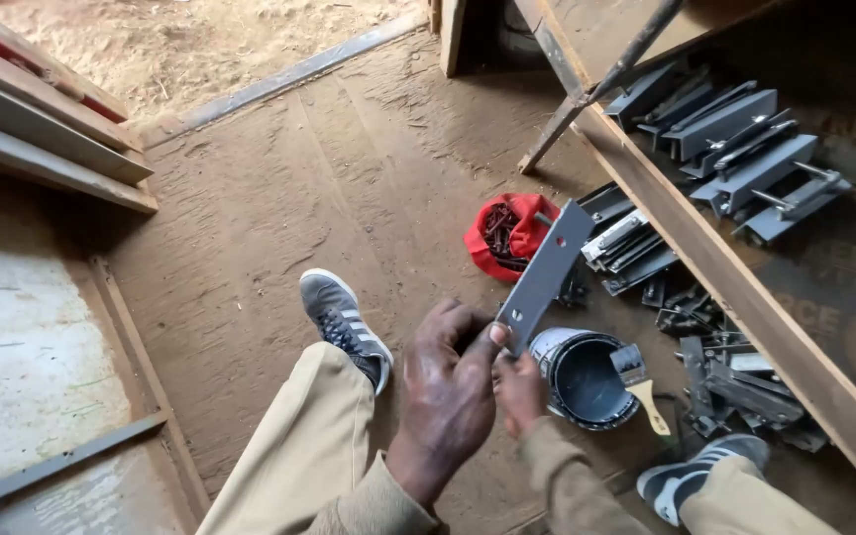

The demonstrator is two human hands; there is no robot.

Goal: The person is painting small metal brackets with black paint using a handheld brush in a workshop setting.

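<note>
The left hand and the right hand meet over the person's lap, both closed on the lower end of a flat grey metal plate. The left hand's fingers curl around the plate's bottom edge, with the thumb pressed near a small hole; the right hand pinches the same end from the other side. The plate slants up and to the right, its free upper end ending just beside a red bag of screws on the floor.

Just beside the right hand, lower right, stands an open paint can with dark grey paint, and a paintbrush lies across its rim, handle pointing down-right. Beyond the can, loose grey metal parts crowd the floor against a long wooden beam that runs diagonally from the top centre to the right edge (so there is little free room on that side). More painted plates lie in rows past the beam, and a thin metal rod leans across it.

To the left the wooden floor lies open and dusty, bounded by a metal strip with sandy ground beyond it. Stacked planks border the upper left corner. The person's grey sneaker rests on the open floor, the other shoe near the loose parts.
</note>
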